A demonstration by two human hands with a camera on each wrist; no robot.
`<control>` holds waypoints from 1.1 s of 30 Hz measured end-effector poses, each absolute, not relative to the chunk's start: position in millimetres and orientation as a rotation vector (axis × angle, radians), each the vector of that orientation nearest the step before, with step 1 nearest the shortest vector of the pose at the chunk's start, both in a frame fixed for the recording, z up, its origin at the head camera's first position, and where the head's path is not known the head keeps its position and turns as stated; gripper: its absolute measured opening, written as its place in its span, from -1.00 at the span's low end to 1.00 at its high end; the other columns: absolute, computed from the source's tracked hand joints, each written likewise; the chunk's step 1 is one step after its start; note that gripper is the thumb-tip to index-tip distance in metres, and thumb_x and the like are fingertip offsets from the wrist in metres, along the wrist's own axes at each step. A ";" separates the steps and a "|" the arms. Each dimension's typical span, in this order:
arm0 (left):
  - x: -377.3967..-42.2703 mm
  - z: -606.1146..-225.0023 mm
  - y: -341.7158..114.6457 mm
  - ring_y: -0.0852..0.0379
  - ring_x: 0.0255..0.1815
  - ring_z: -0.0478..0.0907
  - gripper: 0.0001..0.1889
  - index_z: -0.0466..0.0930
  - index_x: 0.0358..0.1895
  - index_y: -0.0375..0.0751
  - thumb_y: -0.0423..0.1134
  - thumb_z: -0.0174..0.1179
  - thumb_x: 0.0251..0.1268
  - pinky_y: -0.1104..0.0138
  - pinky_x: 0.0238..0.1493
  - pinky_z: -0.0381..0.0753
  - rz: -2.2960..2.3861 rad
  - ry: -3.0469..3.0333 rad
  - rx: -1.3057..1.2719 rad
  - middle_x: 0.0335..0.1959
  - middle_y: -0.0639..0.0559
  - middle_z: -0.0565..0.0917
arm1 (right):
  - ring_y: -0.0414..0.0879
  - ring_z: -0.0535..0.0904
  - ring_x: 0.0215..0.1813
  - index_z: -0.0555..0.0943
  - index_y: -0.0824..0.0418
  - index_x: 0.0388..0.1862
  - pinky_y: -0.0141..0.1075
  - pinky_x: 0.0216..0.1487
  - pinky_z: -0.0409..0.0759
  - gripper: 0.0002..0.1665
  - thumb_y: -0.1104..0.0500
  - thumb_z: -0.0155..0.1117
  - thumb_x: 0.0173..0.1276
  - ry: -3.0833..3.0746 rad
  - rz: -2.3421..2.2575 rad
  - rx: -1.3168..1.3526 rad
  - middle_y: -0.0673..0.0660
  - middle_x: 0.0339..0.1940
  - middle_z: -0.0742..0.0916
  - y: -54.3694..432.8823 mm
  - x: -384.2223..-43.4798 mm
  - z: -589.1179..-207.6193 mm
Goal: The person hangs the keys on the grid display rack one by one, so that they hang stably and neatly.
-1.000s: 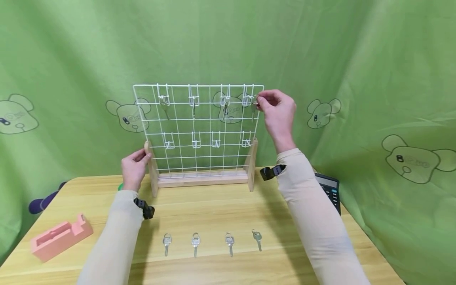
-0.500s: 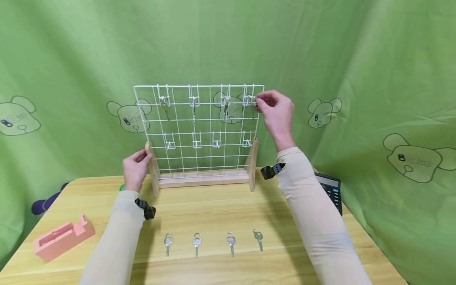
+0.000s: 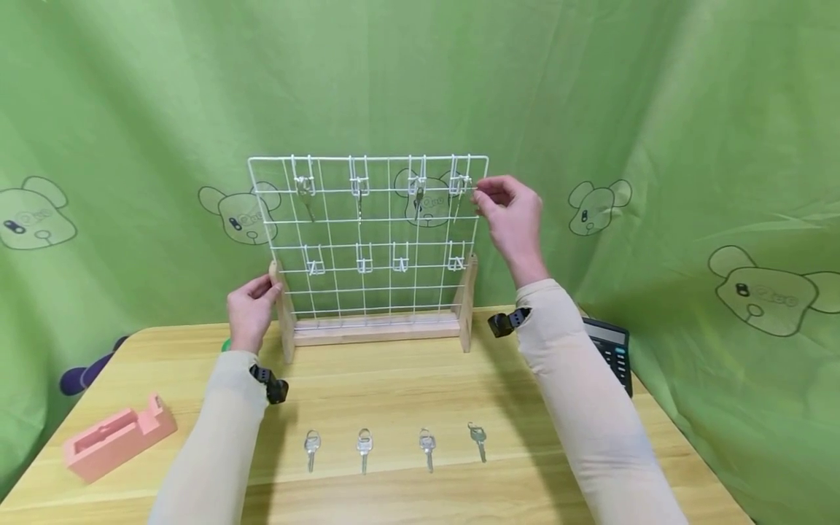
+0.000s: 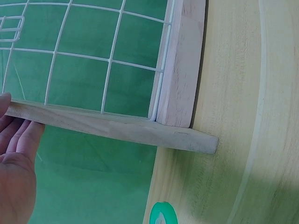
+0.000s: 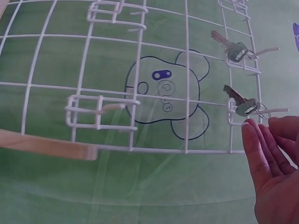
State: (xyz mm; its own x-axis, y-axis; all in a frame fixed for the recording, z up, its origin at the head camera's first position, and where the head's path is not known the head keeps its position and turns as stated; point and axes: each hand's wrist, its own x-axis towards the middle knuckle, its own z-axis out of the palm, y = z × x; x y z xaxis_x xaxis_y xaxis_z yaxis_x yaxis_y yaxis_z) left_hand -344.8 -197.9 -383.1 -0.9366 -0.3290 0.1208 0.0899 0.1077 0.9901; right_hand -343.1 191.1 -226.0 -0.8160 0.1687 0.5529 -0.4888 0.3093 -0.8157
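A white wire grid rack (image 3: pixel 387 219) stands upright in a wooden base, with hooks in two rows. My left hand (image 3: pixel 249 310) pinches the top of the left wooden upright (image 4: pixel 117 128) between thumb and fingers. My right hand (image 3: pixel 515 215) is beside the top right hook, fingertips close to the ring of the key (image 5: pixel 246 107) that hangs there, thumb and fingers apart. Another key (image 5: pixel 237 51) hangs on the neighbouring hook, and more keys hang along the top row, such as the leftmost key (image 3: pixel 305 198). The lower row's hooks (image 3: pixel 400 262) carry no keys.
Several keys lie in a row on the wooden table (image 3: pixel 387 397), among them a key (image 3: pixel 364 450) near the front. A pink tape dispenser (image 3: pixel 118 445) sits at left. A calculator (image 3: pixel 613 354) lies behind the right forearm, and a green round item (image 4: pixel 163 214) near the left upright.
The right hand has let go of the key at the top right hook and drawn slightly right and down. That key now hangs from the hook. The left hand stays on the upright.
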 end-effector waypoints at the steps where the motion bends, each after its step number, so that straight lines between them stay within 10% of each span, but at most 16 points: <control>1: -344.5 -383.0 -198.1 -0.04 0.25 0.49 -0.54 0.43 0.32 -0.29 -0.33 0.20 0.40 0.32 0.23 0.52 -1.893 -2.082 0.229 0.28 -0.22 0.51 | 0.01 0.62 -0.12 0.62 0.36 0.03 -0.33 -0.06 0.69 -0.73 0.34 0.30 0.35 -2.037 1.531 0.283 0.21 -0.13 0.71 192.2 -342.8 -228.6; 33: -343.6 -383.2 -199.6 -0.03 0.24 0.50 -0.55 0.44 0.32 -0.27 -0.31 0.20 0.41 0.34 0.21 0.53 -1.880 -2.100 0.199 0.27 -0.21 0.52 | -0.05 0.60 -0.14 0.65 0.24 -0.05 -0.12 0.00 0.64 -0.80 0.28 0.33 0.35 -2.366 1.388 0.520 0.08 -0.20 0.71 188.1 -289.5 -320.0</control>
